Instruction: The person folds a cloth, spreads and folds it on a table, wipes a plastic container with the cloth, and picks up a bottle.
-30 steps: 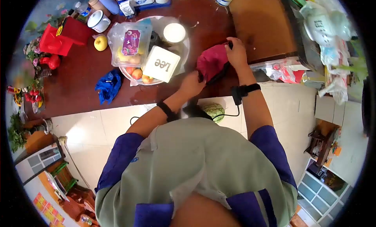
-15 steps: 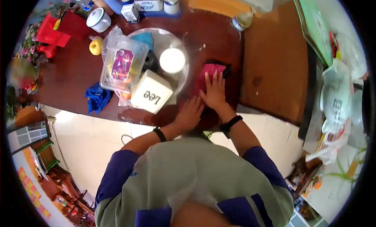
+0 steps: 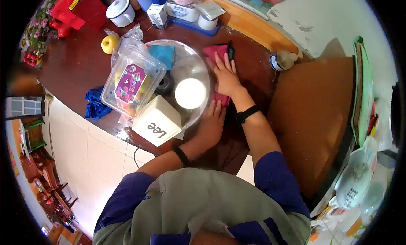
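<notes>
A dark pink cloth with black edging (image 3: 210,52) lies on the dark red table (image 3: 67,61), to the right of a round metal tray (image 3: 202,67). My right hand (image 3: 225,79) rests on top of it, palm down with fingers spread. Lower down, my left hand (image 3: 211,124) lies flat beside the tray's rim, its fingertips touching the cloth's lower part. The tray holds a clear plastic box (image 3: 134,82), a cream box marked Lee (image 3: 158,122), a white round lid (image 3: 190,93) and a teal packet (image 3: 163,55).
A blue crumpled bag (image 3: 96,104) and a yellow apple (image 3: 110,43) are left of the tray. At the back stand a white mug (image 3: 120,11), a small carton (image 3: 157,16) and a blue tray of containers (image 3: 207,30). A jar (image 3: 281,61) stands at the back right.
The cloth, earlier held by its edges in both hands, now lies on the table under my right hand. Both hands have flattened, the right one reaching farther back. The view has turned and shifted.
</notes>
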